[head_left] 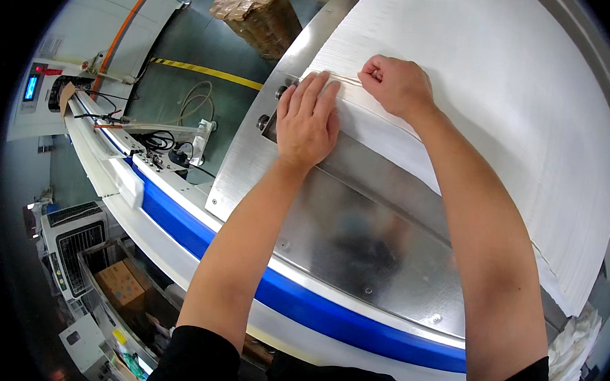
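A large stack of thin white sheets [504, 70] with layered edges covers the upper right of the metal table. My left hand [307, 121] lies flat with its fingers stretched out at the stack's left near corner, beside a metal bracket with black knobs [263, 122]. My right hand [396, 88] is closed above the near edge of the stack, its fingers curled in. A thin beige line or edge [345, 79] runs between the two hands. Whatever the right fingers hold, if anything, is hidden.
A shiny steel plate [358, 228] lies in front of the stack, bordered by a blue strip [299, 300]. A brown carton [255, 15] stands on the floor beyond. To the left are a machine with a small screen [31, 88], cables [157, 140] and a bin [101, 256].
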Demonstrator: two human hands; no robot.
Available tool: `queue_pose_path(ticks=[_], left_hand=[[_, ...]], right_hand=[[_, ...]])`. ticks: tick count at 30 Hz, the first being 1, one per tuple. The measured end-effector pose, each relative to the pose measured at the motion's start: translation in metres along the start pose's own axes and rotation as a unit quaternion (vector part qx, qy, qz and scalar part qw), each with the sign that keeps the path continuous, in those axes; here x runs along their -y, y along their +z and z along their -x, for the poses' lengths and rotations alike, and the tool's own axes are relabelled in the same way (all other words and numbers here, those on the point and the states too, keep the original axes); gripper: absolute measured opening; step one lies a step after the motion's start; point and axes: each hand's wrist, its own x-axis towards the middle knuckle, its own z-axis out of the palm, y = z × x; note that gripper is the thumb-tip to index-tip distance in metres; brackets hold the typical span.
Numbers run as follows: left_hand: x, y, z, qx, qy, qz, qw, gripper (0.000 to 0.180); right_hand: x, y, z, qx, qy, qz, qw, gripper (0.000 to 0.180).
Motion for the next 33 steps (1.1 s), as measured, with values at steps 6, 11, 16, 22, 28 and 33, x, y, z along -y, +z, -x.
queue_pose_path(ticks=[6, 11, 16, 22, 28, 33], left_hand=[[0.002, -0.003, 0.006, -0.008, -0.005, -0.002, 1.000, 0.033], [0.002, -0.014, 0.025, -0.024, -0.015, -0.005, 1.000, 0.035], [-0.003, -0.029, 0.022, 0.015, 0.007, -0.027, 0.999, 0.034], [0.021, -0.049, 0.004, 0.110, 0.153, -0.006, 0.982, 0.032], [-0.006, -0.070, -0.036, 0.341, 0.142, -0.123, 0.921, 0.043], [-0.029, -0.050, -0.065, 0.431, 0.116, -0.176, 0.877, 0.046]], right_hand=[[0.003, -0.004, -0.001, 0.026, 0.009, 0.003, 1.000, 0.019], [0.005, -0.004, 0.000, 0.027, 0.012, -0.009, 1.000, 0.020], [0.006, -0.013, 0.025, -0.017, -0.052, -0.084, 0.995, 0.021], [-0.022, -0.045, 0.174, -0.056, 0.085, 0.112, 0.988, 0.032], [-0.173, -0.158, 0.349, -0.114, 0.216, 0.289, 0.925, 0.044], [-0.298, -0.257, 0.495, -0.103, 0.357, 0.308, 0.876, 0.048]])
